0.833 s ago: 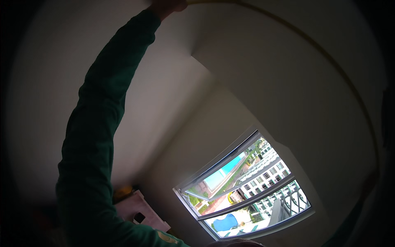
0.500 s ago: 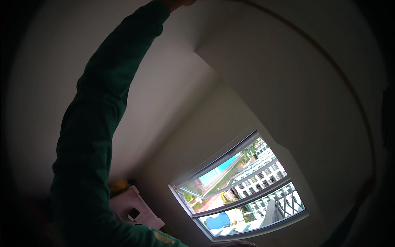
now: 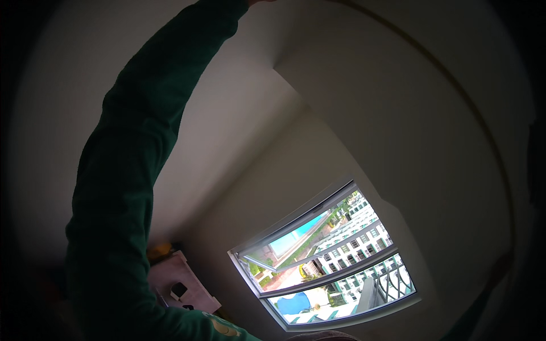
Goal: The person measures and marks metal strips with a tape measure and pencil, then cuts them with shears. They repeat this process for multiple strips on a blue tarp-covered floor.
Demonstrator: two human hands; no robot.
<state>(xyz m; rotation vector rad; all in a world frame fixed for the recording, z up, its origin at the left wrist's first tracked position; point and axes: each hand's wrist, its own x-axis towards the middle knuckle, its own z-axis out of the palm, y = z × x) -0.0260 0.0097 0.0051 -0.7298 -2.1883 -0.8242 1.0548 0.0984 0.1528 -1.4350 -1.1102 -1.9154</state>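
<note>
My left arm, in a dark green sleeve (image 3: 128,133), reaches up along the left side to the top edge. Only a sliver of my left hand (image 3: 263,1) shows there; its fingers are out of the picture. A long thin brown strip or rod (image 3: 455,77) sweeps from the top edge down the right side. Whether it is truly curved I cannot tell, since the lens bends edges. At its lower end, in deep shadow, my right hand (image 3: 503,266) appears closed around it, above a dark green sleeve (image 3: 472,312).
A window (image 3: 327,273) with a grey frame stands at lower right, with white buildings and a blue pool outside. Beside my left elbow is a pinkish table or shelf (image 3: 196,281) bearing a small dark-and-white object (image 3: 179,291). A yellow item (image 3: 161,250) lies behind it.
The window has shifted slightly left in the picture, while the pinkish surface shows a little more. My left arm leans slightly further, with less of its hand visible. The strip stays nearly in place.
</note>
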